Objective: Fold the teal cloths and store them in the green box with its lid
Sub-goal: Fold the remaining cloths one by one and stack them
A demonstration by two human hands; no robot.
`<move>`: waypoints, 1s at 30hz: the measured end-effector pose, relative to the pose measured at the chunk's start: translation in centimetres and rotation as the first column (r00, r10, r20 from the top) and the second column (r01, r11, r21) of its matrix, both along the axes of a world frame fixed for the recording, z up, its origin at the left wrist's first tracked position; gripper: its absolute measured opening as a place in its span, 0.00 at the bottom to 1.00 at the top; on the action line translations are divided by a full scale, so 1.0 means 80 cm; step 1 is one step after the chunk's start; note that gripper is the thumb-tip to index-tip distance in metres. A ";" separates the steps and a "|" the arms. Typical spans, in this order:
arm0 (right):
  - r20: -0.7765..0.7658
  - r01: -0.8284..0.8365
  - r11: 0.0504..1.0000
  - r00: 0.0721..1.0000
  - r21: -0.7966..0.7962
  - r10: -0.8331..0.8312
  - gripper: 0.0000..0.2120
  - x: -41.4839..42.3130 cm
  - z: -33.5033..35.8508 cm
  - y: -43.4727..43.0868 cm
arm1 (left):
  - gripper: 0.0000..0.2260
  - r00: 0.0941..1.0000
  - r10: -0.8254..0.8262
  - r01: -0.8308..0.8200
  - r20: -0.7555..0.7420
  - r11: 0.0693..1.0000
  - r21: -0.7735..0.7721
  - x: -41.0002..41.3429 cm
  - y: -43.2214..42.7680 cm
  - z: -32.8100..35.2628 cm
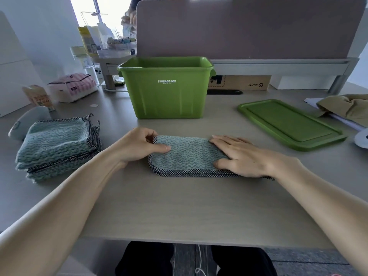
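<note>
Here, my left hand [139, 145] pinched the left edge of the folded teal cloth [187, 156] on the desk [179, 206], my right hand [241, 156] lay flat on its right end, green box [167, 90] open just behind, lid [288, 122] at right, stacked cloths [57, 144] at left.

A folded teal cloth [187, 155] lies on the counter [179, 208]. The left hand [139, 145] pinches its left edge; the right hand [237, 154] presses flat on its right end. Behind stands the lidless green box [166, 90], the lid [288, 122] to its right, a cloth stack [57, 144] left.
</note>
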State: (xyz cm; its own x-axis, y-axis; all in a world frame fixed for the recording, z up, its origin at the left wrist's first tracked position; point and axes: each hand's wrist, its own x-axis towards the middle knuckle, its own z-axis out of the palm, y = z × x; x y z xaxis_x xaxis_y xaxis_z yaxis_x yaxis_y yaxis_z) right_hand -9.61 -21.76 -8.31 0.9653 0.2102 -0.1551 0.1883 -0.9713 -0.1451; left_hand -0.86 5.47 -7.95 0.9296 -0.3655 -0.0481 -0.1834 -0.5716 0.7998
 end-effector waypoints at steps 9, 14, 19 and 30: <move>-0.004 -0.032 0.997 0.999 0.065 0.033 0.32 -0.008 -0.003 0.002 | 0.22 0.997 -0.053 0.033 -0.062 0.957 -0.290 -0.004 0.006 0.012; 0.020 -0.041 0.999 0.999 -0.029 0.041 0.41 -0.005 -0.008 0.007 | 0.15 0.970 -0.212 0.189 -0.122 0.966 -0.175 -0.016 0.009 0.017; 0.029 -0.027 0.999 0.999 -0.026 0.028 0.45 -0.004 -0.010 0.006 | 0.21 0.955 -0.213 0.175 -0.206 0.966 -0.188 -0.017 0.009 0.020; 0.095 0.140 0.974 0.983 0.177 -0.159 0.50 -0.007 0.031 -0.044 | 0.29 0.971 -0.166 0.133 -0.170 0.973 -0.189 -0.024 -0.049 0.074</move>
